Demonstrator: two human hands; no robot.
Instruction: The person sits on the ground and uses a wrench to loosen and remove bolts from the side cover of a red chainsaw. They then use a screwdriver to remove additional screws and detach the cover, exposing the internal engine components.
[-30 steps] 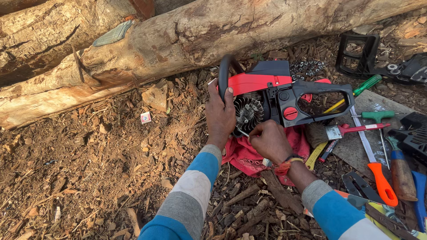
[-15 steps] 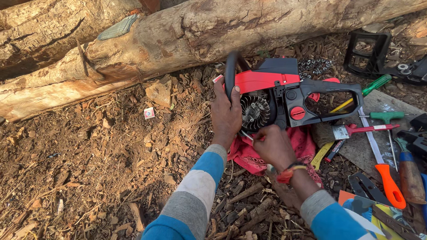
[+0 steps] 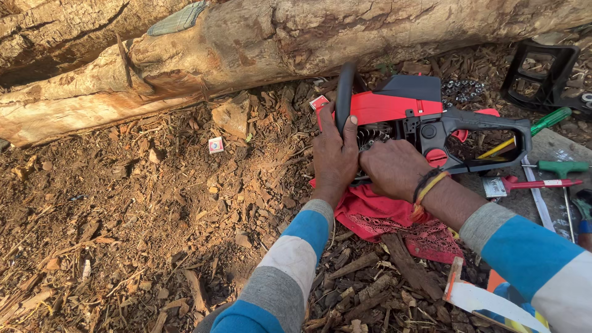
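Chainsaw: lies on a red cloth, just below the log.
Left hand: flat, fingers spread, pressing the saw's side.
Right hand: curled over the engine; grip hidden.
Advice: brace firmly so it cannot rock.

Ground: bare soil covered in bark chips and wood scraps. Landmark: log, lying across the top of the ground. Just below the log, right of centre, a red and black chainsaw rests on a red cloth. Small white-red packet on the chips below the log, left of the chainsaw. Green-handled screwdrivers lie below the log's right end.
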